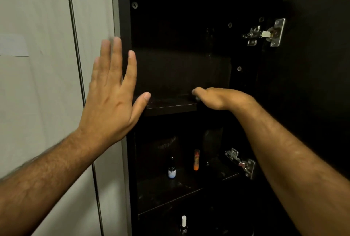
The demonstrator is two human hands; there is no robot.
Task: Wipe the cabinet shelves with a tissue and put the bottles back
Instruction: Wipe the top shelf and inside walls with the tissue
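Note:
The dark cabinet stands open, and its upper shelf (170, 105) holds no bottles. My left hand (111, 95) is spread flat against the cabinet's left edge, thumb near the shelf front. My right hand (217, 98) reaches over the upper shelf at its right part, with the fingers hidden behind the palm. A small pale bit (197, 98) shows under the thumb; I cannot tell whether it is the tissue. On the middle shelf (166, 188) stand a small dropper bottle with a blue-white label (172, 170) and an orange tube (196, 160). A white-capped bottle (184, 223) stands on the shelf below.
The cabinet door (318, 65) hangs open on the right, on two metal hinges (265, 33) (240, 162). A pale wall (37, 65) with a thin vertical cable (77, 55) lies left of the cabinet. A dark rounded shape (211, 141) stands at the back of the middle shelf.

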